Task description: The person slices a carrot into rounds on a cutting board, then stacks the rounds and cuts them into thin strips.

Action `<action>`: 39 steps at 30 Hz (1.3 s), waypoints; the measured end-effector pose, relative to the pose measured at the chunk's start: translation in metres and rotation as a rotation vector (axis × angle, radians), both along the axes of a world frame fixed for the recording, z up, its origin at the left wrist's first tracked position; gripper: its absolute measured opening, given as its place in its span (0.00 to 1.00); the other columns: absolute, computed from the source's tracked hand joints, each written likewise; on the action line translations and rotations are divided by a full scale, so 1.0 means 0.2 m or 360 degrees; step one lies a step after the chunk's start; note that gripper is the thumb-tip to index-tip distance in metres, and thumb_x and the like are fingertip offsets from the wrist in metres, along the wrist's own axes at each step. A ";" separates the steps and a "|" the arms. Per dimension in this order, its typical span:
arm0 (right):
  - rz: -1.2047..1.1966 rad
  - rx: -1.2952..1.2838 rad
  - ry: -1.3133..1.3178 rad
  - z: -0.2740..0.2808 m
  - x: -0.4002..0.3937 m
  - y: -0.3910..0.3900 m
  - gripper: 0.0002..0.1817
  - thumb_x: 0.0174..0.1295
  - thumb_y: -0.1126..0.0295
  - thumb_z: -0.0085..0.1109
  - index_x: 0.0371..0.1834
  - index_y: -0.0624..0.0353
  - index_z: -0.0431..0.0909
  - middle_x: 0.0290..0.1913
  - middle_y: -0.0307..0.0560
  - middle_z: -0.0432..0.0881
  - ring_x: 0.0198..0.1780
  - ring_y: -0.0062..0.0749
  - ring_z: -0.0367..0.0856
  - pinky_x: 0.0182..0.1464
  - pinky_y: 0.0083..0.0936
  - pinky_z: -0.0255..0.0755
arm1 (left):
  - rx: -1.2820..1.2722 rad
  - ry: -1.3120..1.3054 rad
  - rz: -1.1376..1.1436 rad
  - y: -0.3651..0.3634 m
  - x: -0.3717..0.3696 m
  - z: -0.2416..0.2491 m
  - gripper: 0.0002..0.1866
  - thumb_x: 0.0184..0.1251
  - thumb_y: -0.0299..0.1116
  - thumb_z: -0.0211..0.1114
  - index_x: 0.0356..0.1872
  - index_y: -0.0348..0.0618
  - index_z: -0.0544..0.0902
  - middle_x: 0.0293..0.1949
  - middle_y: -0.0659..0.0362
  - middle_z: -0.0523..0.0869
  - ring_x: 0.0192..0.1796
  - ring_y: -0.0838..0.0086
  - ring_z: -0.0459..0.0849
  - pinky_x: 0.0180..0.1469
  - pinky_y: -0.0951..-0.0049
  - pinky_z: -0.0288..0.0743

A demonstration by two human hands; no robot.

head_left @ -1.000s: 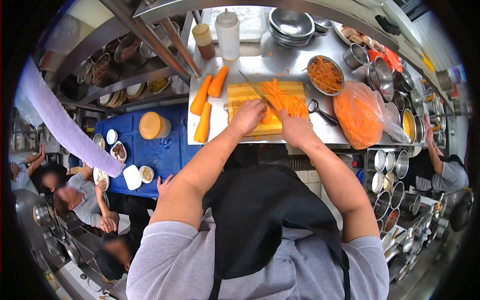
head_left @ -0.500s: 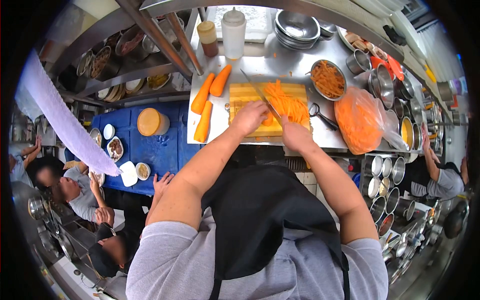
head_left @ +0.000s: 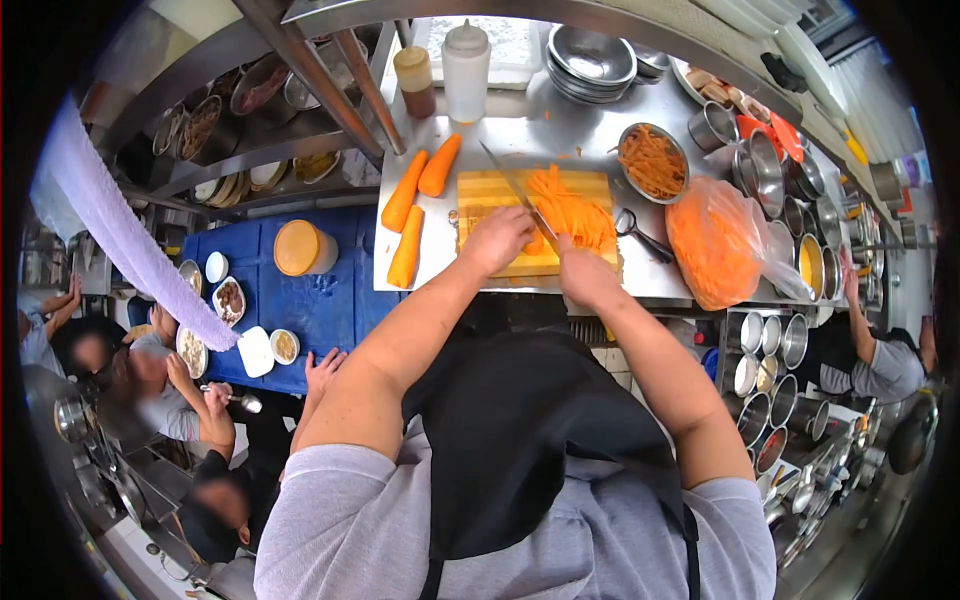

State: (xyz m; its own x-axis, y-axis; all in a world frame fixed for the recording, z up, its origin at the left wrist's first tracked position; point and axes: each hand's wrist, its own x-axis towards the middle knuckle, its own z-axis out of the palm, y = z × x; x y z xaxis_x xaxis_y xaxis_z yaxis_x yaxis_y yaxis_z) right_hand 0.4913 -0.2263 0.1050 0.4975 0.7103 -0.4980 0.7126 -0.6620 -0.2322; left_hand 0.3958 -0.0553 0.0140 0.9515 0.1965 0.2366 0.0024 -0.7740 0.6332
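Note:
On a wooden cutting board, my left hand presses down on a carrot piece at the board's near edge. My right hand grips the handle of a long knife. Its blade slants up and to the left across the board, right beside my left fingers. A heap of carrot strips lies on the right half of the board.
Three whole peeled carrots lie left of the board on the steel counter. A metal bowl of carrot strips, a plastic bag of shredded carrot, a peeler and squeeze bottles stand around. Other people sit at a blue table on the left.
My hands and knife stay in nearly the same place on the board, shifting only slightly. A person at the lower left has moved and now holds a spoon.

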 end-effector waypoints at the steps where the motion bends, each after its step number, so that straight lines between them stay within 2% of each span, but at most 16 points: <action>1: 0.0026 -0.0018 0.0013 0.05 0.03 0.02 0.15 0.64 0.77 0.51 0.54 0.66 0.67 0.45 0.72 0.86 0.50 0.64 0.87 0.51 0.53 0.79 | 0.0007 0.0032 0.0003 0.00 0.00 0.00 0.08 0.61 0.30 0.70 0.40 0.43 0.84 0.47 0.56 0.84 0.52 0.55 0.82 0.57 0.58 0.77; 5: 0.0036 -0.0168 0.0054 0.23 0.01 0.08 0.15 0.65 0.78 0.50 0.54 0.66 0.67 0.47 0.71 0.87 0.52 0.64 0.86 0.54 0.52 0.78 | 0.0057 -0.0063 0.0015 0.00 0.00 -0.02 0.07 0.61 0.30 0.70 0.39 0.43 0.84 0.47 0.56 0.84 0.51 0.56 0.82 0.55 0.58 0.78; 8: -0.0043 -0.0079 -0.0002 0.09 -0.06 0.02 0.15 0.63 0.78 0.51 0.54 0.66 0.67 0.45 0.71 0.87 0.51 0.64 0.87 0.53 0.52 0.79 | 0.0089 -0.0151 0.0076 -0.01 0.00 -0.02 0.05 0.61 0.30 0.69 0.37 0.43 0.85 0.46 0.57 0.84 0.51 0.57 0.82 0.54 0.59 0.79; 10: -0.0038 -0.0018 -0.0018 -0.10 -0.10 -0.04 0.16 0.63 0.78 0.52 0.53 0.66 0.67 0.44 0.70 0.87 0.50 0.64 0.87 0.53 0.53 0.79 | 0.0067 -0.0083 0.0071 -0.01 -0.01 -0.01 0.05 0.62 0.31 0.69 0.37 0.44 0.86 0.46 0.58 0.85 0.50 0.58 0.83 0.54 0.59 0.79; 12: -0.0049 0.0049 -0.0041 -0.16 -0.10 -0.06 0.16 0.62 0.78 0.52 0.53 0.65 0.67 0.42 0.70 0.87 0.49 0.64 0.87 0.52 0.53 0.79 | 0.0083 -0.0073 0.0081 -0.02 -0.02 0.02 0.05 0.62 0.31 0.68 0.37 0.45 0.86 0.46 0.58 0.85 0.50 0.58 0.83 0.54 0.59 0.79; 15: 0.0000 0.0072 -0.0043 -0.10 -0.07 -0.05 0.17 0.62 0.78 0.53 0.54 0.66 0.67 0.41 0.69 0.87 0.47 0.65 0.87 0.51 0.54 0.79 | 0.0107 -0.0045 0.0057 -0.02 -0.03 0.03 0.05 0.63 0.31 0.67 0.37 0.45 0.86 0.45 0.59 0.85 0.50 0.58 0.83 0.54 0.59 0.79; 17: -0.0023 -0.0010 0.0004 0.05 -0.01 0.01 0.17 0.63 0.78 0.52 0.55 0.66 0.67 0.43 0.70 0.87 0.49 0.65 0.87 0.52 0.53 0.79 | 0.0119 -0.0039 0.0030 0.01 -0.01 0.02 0.05 0.64 0.31 0.67 0.37 0.44 0.86 0.45 0.59 0.85 0.50 0.58 0.83 0.55 0.59 0.79; 21: 0.0039 -0.0125 0.0067 0.15 0.02 0.08 0.16 0.64 0.78 0.51 0.55 0.66 0.67 0.46 0.70 0.87 0.52 0.64 0.87 0.53 0.51 0.80 | 0.0148 0.0002 -0.0059 0.03 -0.02 0.00 0.06 0.64 0.30 0.66 0.38 0.42 0.87 0.46 0.57 0.85 0.52 0.58 0.83 0.56 0.60 0.78; 25: -0.0044 -0.0119 0.0005 0.02 -0.10 0.03 0.16 0.64 0.78 0.51 0.55 0.67 0.67 0.45 0.71 0.87 0.51 0.65 0.87 0.52 0.52 0.79 | 0.0068 -0.0065 -0.0080 0.04 -0.02 -0.01 0.06 0.64 0.29 0.66 0.38 0.41 0.87 0.48 0.56 0.86 0.54 0.57 0.83 0.58 0.60 0.78; 27: -0.0067 0.0057 0.0021 -0.12 -0.11 -0.04 0.15 0.64 0.78 0.50 0.54 0.66 0.67 0.44 0.71 0.87 0.51 0.65 0.87 0.52 0.53 0.79 | 0.0045 -0.0057 -0.0084 0.05 -0.02 0.00 0.06 0.64 0.29 0.66 0.38 0.41 0.87 0.49 0.56 0.86 0.54 0.57 0.83 0.58 0.60 0.78; 30: -0.0051 0.0067 0.0001 -0.14 -0.07 -0.03 0.15 0.64 0.77 0.50 0.54 0.66 0.67 0.43 0.72 0.86 0.50 0.65 0.86 0.52 0.54 0.79 | 0.0026 -0.0023 -0.0091 0.05 -0.02 0.01 0.06 0.64 0.29 0.66 0.38 0.41 0.87 0.49 0.56 0.86 0.54 0.57 0.83 0.59 0.60 0.78; 35: 0.0002 -0.0035 0.0070 0.10 0.00 0.05 0.15 0.64 0.78 0.51 0.54 0.67 0.67 0.44 0.72 0.86 0.51 0.65 0.87 0.53 0.53 0.79 | 0.0071 0.0030 -0.0106 0.05 -0.02 0.00 0.06 0.64 0.29 0.66 0.38 0.41 0.87 0.50 0.56 0.86 0.54 0.57 0.83 0.59 0.60 0.77; 39: -0.0080 -0.0081 0.0045 0.09 -0.09 0.04 0.15 0.62 0.78 0.53 0.53 0.67 0.67 0.43 0.72 0.87 0.50 0.65 0.87 0.52 0.53 0.79 | 0.0075 0.0014 -0.0105 0.05 -0.01 -0.01 0.07 0.64 0.30 0.67 0.40 0.42 0.88 0.51 0.56 0.86 0.56 0.57 0.83 0.61 0.61 0.77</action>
State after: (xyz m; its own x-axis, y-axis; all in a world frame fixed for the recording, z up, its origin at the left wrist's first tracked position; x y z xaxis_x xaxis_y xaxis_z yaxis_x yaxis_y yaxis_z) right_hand 0.4723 -0.2192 0.1231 0.5170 0.6582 -0.5473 0.6720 -0.7081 -0.2167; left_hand 0.3942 -0.0452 0.0118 0.9641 0.1221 0.2356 -0.0441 -0.8018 0.5960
